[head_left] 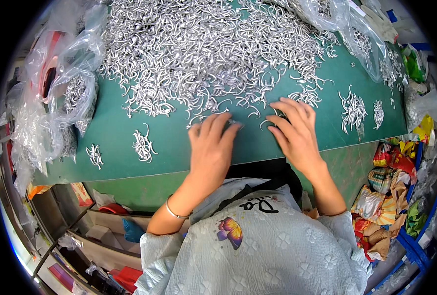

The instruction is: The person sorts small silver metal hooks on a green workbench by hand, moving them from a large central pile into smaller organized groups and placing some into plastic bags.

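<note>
A big heap of small curved silver metal hooks point(199, 49) covers the far part of a green table point(115, 132). My left hand point(211, 142) lies palm down at the heap's near edge, fingers apart, fingertips touching a few loose hooks. My right hand point(295, 130) rests palm down beside it, fingers spread over several hooks. Neither hand visibly grips anything. Small sorted clusters of hooks lie at the left point(143, 145), point(95, 155) and at the right point(352, 110), point(378, 113).
Clear plastic bags of hooks point(73, 93) stand at the table's left, and more bags point(361, 34) at the far right. A blue crate with crumpled colourful wrappers point(390, 196) sits at the lower right. Shelves with boxes point(95, 241) are below the left edge.
</note>
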`<state>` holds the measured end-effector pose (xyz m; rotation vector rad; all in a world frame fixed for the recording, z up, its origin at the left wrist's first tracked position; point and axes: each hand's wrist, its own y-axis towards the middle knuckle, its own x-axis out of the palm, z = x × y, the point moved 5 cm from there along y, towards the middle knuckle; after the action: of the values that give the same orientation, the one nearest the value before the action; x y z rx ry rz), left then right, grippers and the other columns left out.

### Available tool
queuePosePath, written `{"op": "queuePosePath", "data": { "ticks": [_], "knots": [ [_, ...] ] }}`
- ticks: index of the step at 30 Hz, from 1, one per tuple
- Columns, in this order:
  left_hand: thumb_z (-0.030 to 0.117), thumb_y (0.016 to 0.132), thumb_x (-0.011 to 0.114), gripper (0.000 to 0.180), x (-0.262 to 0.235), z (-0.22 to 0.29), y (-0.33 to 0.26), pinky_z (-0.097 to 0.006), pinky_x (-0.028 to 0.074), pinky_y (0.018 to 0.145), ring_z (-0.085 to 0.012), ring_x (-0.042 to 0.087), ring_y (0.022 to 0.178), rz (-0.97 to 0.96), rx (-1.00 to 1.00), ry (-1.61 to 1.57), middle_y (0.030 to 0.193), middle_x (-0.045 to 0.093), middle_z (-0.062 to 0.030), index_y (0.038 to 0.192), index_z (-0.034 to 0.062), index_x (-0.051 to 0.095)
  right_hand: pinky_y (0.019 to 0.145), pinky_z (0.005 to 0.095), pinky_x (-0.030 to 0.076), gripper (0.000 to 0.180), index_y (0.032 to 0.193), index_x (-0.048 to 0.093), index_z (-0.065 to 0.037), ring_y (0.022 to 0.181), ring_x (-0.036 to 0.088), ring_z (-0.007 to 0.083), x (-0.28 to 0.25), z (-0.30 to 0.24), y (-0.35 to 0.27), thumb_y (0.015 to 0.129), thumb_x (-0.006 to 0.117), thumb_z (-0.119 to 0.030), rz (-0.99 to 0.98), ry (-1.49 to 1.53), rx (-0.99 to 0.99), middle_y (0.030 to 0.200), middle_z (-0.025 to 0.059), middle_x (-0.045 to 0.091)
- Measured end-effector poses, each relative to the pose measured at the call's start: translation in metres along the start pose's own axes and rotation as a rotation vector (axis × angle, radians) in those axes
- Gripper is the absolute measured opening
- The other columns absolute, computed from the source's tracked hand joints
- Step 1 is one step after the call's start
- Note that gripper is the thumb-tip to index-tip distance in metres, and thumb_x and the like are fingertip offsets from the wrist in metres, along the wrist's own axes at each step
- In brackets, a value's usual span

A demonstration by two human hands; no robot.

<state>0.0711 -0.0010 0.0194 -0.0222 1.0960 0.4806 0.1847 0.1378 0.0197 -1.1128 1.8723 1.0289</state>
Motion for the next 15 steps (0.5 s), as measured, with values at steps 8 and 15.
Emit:
{"op": "queuePosePath", "data": {
  "ticks": [8, 15],
  "knots": [
    [-0.005, 0.076, 0.07, 0.025, -0.012, 0.0, -0.022, -0.039, 0.04, 0.083, -0.0276, 0.057, 0.092, 0.119, -0.147, -0.19, 0.101, 0.061, -0.0097, 0.099, 0.0035, 0.066, 0.094, 0.0457, 0.035, 0.023, 0.096, 0.065, -0.006, 0.115, 0.051, 0.0318, -0.003, -0.01, 0.004, 0.075, 0.074, -0.008, 0.093, -0.07, 0.067, 0.118, 0.0104, 0.057],
    [0.001, 0.077, 0.072, 0.034, -0.001, 0.008, -0.047, -0.037, 0.042, 0.073, -0.0287, 0.055, 0.088, 0.087, -0.154, -0.293, 0.103, 0.058, -0.0107, 0.109, 0.0033, 0.062, 0.093, 0.0461, 0.036, 0.019, 0.09, 0.062, -0.005, 0.114, 0.052, 0.0313, 0.015, -0.029, -0.009, 0.073, 0.073, -0.006, 0.017, 0.067, -0.059, 0.116, 0.0107, 0.057]
  ]
}}
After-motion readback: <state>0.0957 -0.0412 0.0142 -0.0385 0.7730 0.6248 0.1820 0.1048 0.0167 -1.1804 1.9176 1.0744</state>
